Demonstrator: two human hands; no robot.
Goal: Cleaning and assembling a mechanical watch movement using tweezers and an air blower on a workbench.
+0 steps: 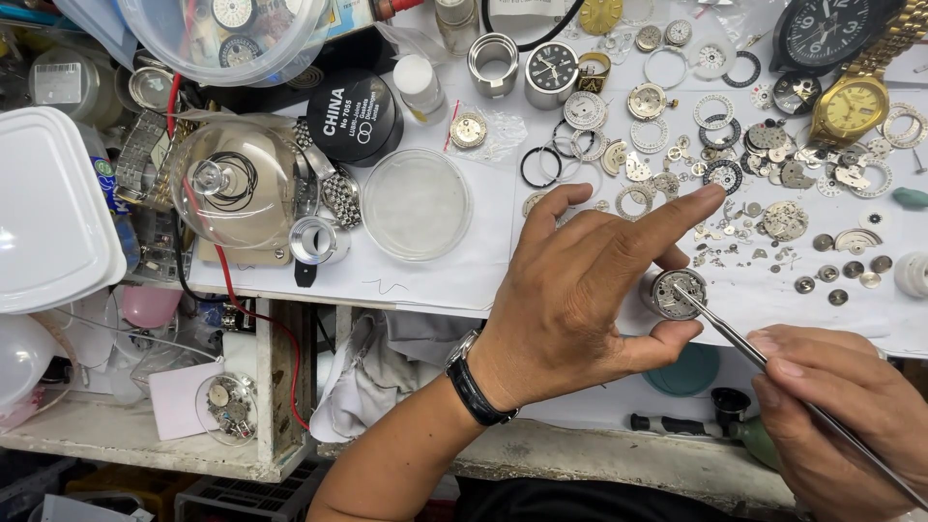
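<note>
Left hand (pixel 570 300) pinches small round silver watch movement (pixel 674 294) between thumb and fingers; right hand (pixel 841 416) pinches thin steel tweezers (pixel 764 360), tip touching movement's face.

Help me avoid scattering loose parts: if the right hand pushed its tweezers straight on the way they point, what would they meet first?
The right hand holds tweezers aimed up-left. Their tip already sits at the round watch movement pinched in the left hand, so that comes first; behind it, probably the left fingers, though depth is unclear.
</note>
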